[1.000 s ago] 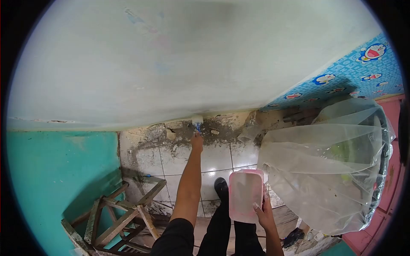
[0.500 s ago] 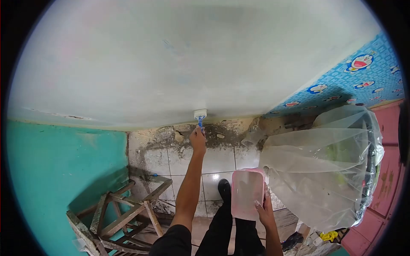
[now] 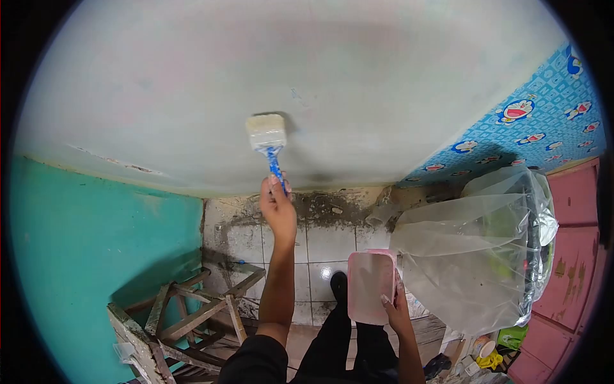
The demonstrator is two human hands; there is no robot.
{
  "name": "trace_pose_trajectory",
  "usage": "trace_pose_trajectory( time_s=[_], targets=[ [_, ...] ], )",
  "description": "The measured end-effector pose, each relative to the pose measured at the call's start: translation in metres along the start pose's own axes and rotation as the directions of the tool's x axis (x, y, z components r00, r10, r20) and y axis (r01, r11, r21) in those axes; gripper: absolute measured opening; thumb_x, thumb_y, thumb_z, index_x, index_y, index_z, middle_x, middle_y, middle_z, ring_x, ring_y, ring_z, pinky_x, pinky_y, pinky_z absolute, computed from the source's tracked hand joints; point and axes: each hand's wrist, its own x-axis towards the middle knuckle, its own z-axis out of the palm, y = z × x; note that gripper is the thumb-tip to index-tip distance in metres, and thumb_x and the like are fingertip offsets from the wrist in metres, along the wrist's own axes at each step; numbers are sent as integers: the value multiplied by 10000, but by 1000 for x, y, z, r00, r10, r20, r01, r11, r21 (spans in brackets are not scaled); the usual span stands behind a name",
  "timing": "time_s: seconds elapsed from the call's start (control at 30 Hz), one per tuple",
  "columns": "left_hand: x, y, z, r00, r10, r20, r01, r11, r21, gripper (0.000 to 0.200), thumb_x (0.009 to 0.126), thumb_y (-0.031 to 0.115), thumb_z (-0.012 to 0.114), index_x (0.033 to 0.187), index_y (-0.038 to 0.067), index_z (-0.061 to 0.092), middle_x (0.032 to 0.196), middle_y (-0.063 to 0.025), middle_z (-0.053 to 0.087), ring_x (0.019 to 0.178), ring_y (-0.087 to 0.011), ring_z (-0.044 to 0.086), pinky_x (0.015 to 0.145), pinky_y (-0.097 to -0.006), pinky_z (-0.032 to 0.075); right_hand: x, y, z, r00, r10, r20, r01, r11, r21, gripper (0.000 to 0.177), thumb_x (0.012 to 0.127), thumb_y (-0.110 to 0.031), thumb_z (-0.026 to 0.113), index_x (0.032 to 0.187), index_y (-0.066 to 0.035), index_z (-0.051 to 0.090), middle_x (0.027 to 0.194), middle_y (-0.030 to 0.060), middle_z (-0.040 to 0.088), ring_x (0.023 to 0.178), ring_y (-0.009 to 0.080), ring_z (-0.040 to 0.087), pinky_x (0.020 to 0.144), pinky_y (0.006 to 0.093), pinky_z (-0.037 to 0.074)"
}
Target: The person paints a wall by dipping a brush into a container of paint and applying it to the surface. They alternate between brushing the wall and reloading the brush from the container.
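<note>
My left hand point(image 3: 278, 201) is closed around the blue handle of a wide paintbrush point(image 3: 266, 132), whose pale bristles point up against the whitish wall point(image 3: 358, 83). At the lower right of centre, my right hand point(image 3: 397, 306) grips the right side of a pink rectangular tub point(image 3: 371, 288), with the thumb over its rim. The tub looks pale inside; how much it holds I cannot tell.
A worn wooden stand point(image 3: 192, 320) is at the lower left beside the green wall point(image 3: 109, 237). Clear plastic sheeting point(image 3: 467, 256) drapes over things at the right, near pink panels point(image 3: 569, 269). Dirt and rubble point(image 3: 332, 208) line the wall's foot on the tiled floor point(image 3: 284, 246).
My left hand has moved the brush up the wall and slightly left, away from the wall's lower edge. The tub stays in my right hand, nearly unmoved. The view has shifted slightly.
</note>
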Motion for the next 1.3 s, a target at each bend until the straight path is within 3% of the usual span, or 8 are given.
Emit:
trace_pose_trajectory(
  time_s=[0.13, 0.3, 0.47, 0.6, 0.7, 1.0, 1.17, 1.3],
  targets=[
    [6, -133, -22, 995, 72, 73, -85, 976, 199, 313, 1024, 245, 415, 827, 22, 512, 649, 2, 442, 586, -93, 408, 533, -249, 340, -4, -10, 2, 1000, 13, 2, -13, 998, 55, 721, 850, 20, 568, 1473, -3, 206, 1476, 158, 292, 1364, 244, 290, 1119, 357, 240],
    [-26, -250, -39, 1000, 0, -19, 12, 796, 605, 363, 997, 266, 433, 823, -18, 576, 686, -101, 559, 607, -263, 531, 586, -377, 414, -4, -10, 2, 1000, -2, -12, 3, 1000, 19, 715, 859, -16, 561, 1477, -10, 201, 1470, 155, 299, 1358, 244, 298, 1115, 355, 238],
    [-24, -305, -55, 907, -403, -121, 390, 698, 601, 381, 970, 293, 466, 847, -29, 627, 688, -124, 600, 620, -292, 576, 587, -405, 425, -10, -17, -3, 1000, -2, -4, 1, 998, -58, 693, 884, -101, 547, 1480, -20, 201, 1459, 147, 315, 1340, 244, 327, 1099, 354, 257],
    [14, -261, -46, 927, -372, -51, 357, 831, 425, 386, 971, 283, 471, 784, -31, 593, 618, -83, 563, 534, -213, 518, 534, -375, 392, -15, -23, -6, 1000, -20, -23, 20, 1000, 5, 695, 883, -119, 547, 1479, -18, 203, 1468, 153, 302, 1352, 240, 310, 1109, 354, 242],
    [24, -143, -27, 913, -398, -92, 409, 896, 176, 362, 975, 254, 477, 753, -14, 578, 588, -22, 515, 507, -116, 441, 486, -309, 336, -16, -39, -6, 999, -24, -26, 24, 1000, 11, 686, 887, -110, 548, 1475, -13, 210, 1465, 159, 308, 1348, 240, 311, 1109, 356, 243],
    [15, 138, -4, 996, -76, -36, 78, 996, 33, 356, 1005, 286, 474, 847, -5, 602, 628, 31, 464, 540, -45, 368, 489, -213, 267, -13, -61, -10, 999, -26, -31, 26, 1000, -15, 601, 912, -120, 557, 1427, 13, 278, 1355, 167, 426, 1253, 238, 415, 1053, 354, 321],
    [21, 167, 12, 984, 146, -103, -149, 989, -22, 351, 1015, 287, 452, 883, -6, 595, 646, 33, 435, 588, -40, 355, 520, -206, 267, -14, -63, -4, 997, -68, -38, 67, 997, -36, 588, 914, -123, 560, 1418, 17, 292, 1353, 174, 429, 1253, 239, 416, 1051, 354, 326],
    [30, 89, 14, 989, 149, -22, -148, 987, 65, 328, 1023, 278, 428, 894, 11, 569, 650, 31, 424, 597, -48, 349, 527, -225, 291, -16, -48, -5, 1000, -3, -9, 3, 1000, 19, 625, 902, -111, 569, 1439, 8, 273, 1380, 177, 403, 1284, 249, 390, 1073, 359, 300]
  ],
)
